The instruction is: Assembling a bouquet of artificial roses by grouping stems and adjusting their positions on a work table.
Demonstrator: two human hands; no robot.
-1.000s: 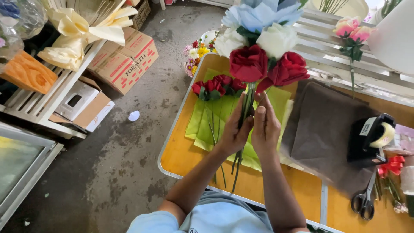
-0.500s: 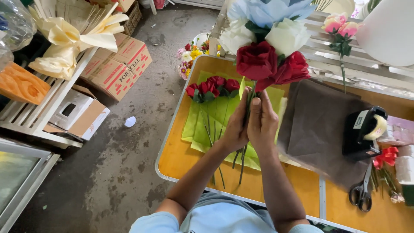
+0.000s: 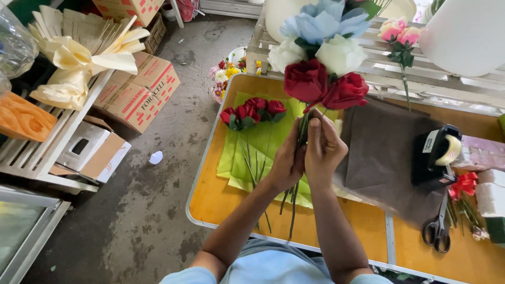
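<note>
Both my hands grip the stems of an artificial bouquet held upright over the orange table. It has two dark red roses, two white roses and a pale blue flower on top. My left hand wraps the stems from the left. From the right, my right hand presses against them, fingers pointing up. Below the hands the green stems hang down. A small bunch of red roses lies on green wrapping paper on the table, just left of my hands.
A brown paper sheet, a black tape dispenser, scissors and a red bow lie to the right. Pink roses stand behind. Cardboard boxes and a shelf with cream paper fans stand on the left floor.
The view has shifted slightly. My hands keep hold of the bouquet stems, and my right hand's fingers have slid a little higher up them.
</note>
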